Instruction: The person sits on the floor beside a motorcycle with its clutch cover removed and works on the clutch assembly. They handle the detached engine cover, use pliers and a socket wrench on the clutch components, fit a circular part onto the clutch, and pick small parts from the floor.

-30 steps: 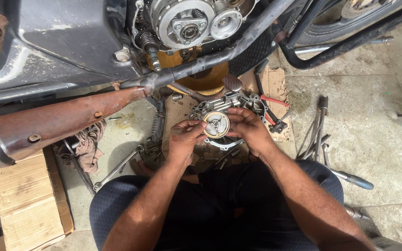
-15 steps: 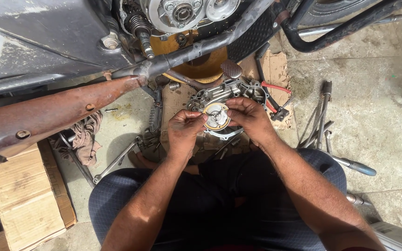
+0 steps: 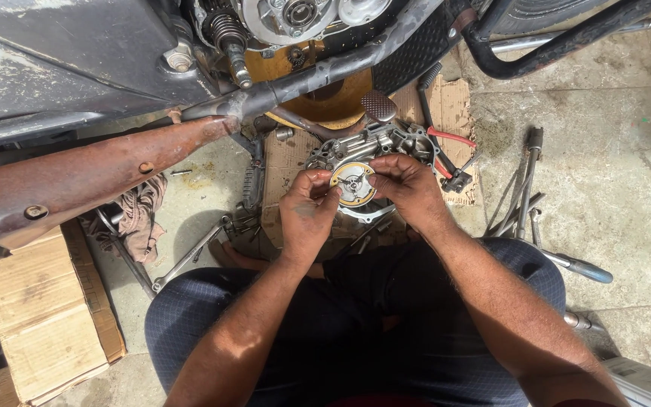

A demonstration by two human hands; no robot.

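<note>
I hold a round metal disc (image 3: 353, 185) with a tan rim between both hands, above the grey engine cover (image 3: 386, 151) lying on cardboard (image 3: 446, 113) on the floor. My left hand (image 3: 307, 215) has its grip closed on the disc's edge at nine o'clock, and my right hand (image 3: 408, 188) pinches it at three o'clock. At twelve o'clock sits the motorcycle engine (image 3: 295, 15); the rusty exhaust pipe (image 3: 92, 177) runs off toward nine o'clock. Wrenches (image 3: 525, 181) lie at three o'clock.
</note>
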